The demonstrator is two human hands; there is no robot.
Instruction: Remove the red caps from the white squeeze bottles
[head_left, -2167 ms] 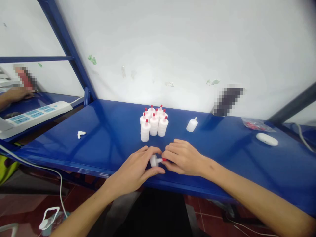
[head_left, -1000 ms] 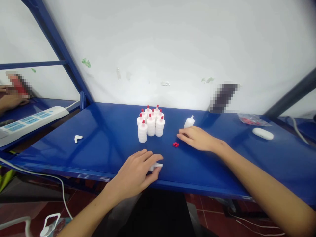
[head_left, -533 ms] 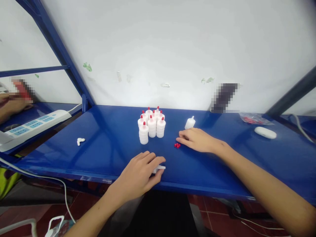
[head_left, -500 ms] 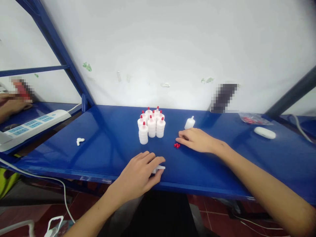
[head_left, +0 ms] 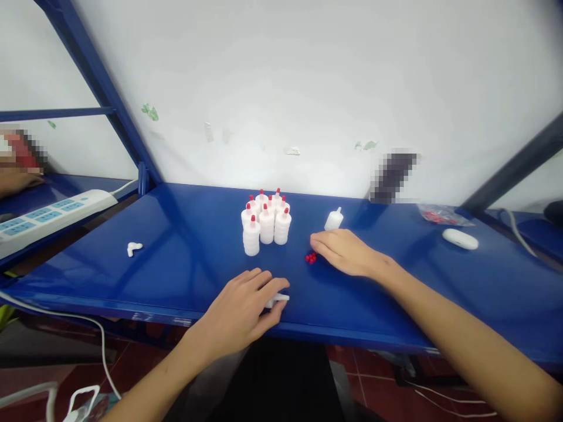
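Observation:
My left hand (head_left: pixel 240 310) rests near the table's front edge, closed around a white squeeze bottle (head_left: pixel 278 299). The bottle's uncapped nozzle sticks out to the right between thumb and fingers; its body is mostly hidden by the hand. To the right, my right hand (head_left: pixel 345 251) lies low over the table with fingers pressed together. Its fingertips are beside a small cluster of red caps (head_left: pixel 310 258); whatever they may pinch is hidden. Just behind that hand is another white bottle (head_left: pixel 333 220) with a bare nozzle. Several white bottles with red caps (head_left: pixel 266 227) stand grouped at the middle.
On the blue table (head_left: pixel 176 234) a white earbuds case (head_left: pixel 460 239) and a plastic bag of red caps (head_left: pixel 444 215) lie at right. White earbuds (head_left: pixel 134 248) lie at left. Beyond are a power strip (head_left: pixel 53 218) and another person's hand (head_left: pixel 20 180).
My right hand's fingers have drawn together beside the red caps. My left hand keeps hold of the bottle. The whole view has shifted slightly.

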